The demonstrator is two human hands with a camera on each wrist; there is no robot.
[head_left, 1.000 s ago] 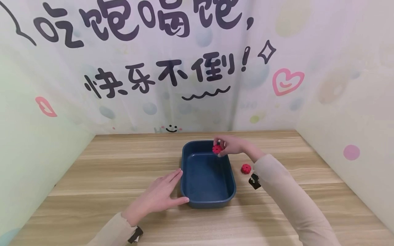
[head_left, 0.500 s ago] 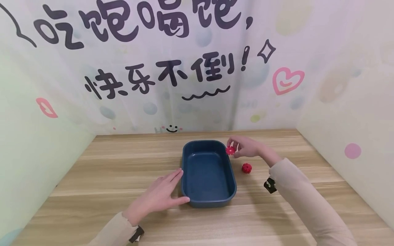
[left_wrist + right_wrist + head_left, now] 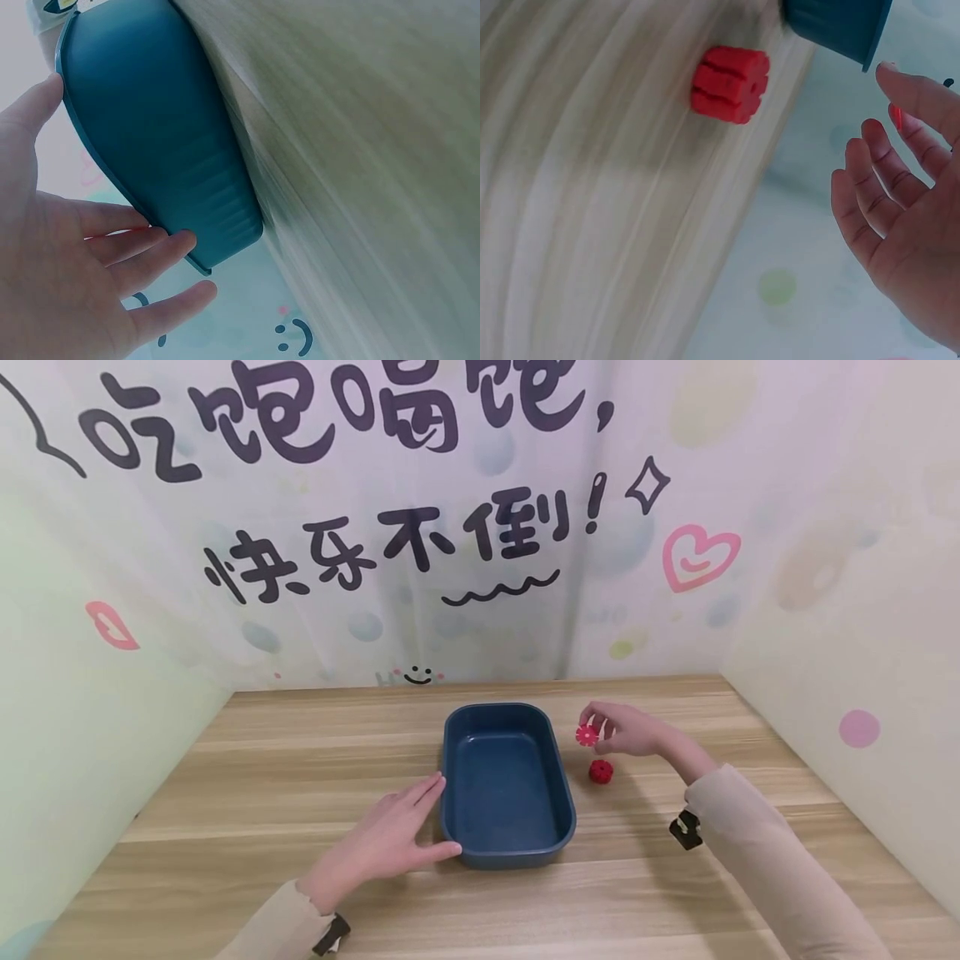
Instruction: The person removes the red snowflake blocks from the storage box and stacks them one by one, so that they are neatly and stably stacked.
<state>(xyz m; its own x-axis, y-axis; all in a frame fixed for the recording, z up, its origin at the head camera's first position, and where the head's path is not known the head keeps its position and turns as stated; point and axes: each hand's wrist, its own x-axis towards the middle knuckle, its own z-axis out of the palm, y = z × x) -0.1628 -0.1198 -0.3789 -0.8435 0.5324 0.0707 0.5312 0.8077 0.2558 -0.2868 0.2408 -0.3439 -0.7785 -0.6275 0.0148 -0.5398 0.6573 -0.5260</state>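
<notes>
My right hand pinches a thin red notched disc between thumb and index finger, to the right of a dark blue bin. Just below the hand, a short stack of matching red discs stands on the table; the right wrist view shows this stack as a ribbed cylinder. The held disc is nearly hidden there. My left hand touches the bin's left side with straight fingers, its thumb at the near corner. In the left wrist view the thumb and fingertips lie along the rim of the bin.
The wood-grain table runs back to a white curtain printed with large dark characters. Pale panels rise on both sides. A black strap piece hangs at the right cuff, another at the left.
My right hand has moved right with the red disc, from over the bin's far right corner to beside the stack. The left hand and the bin have stayed put.
</notes>
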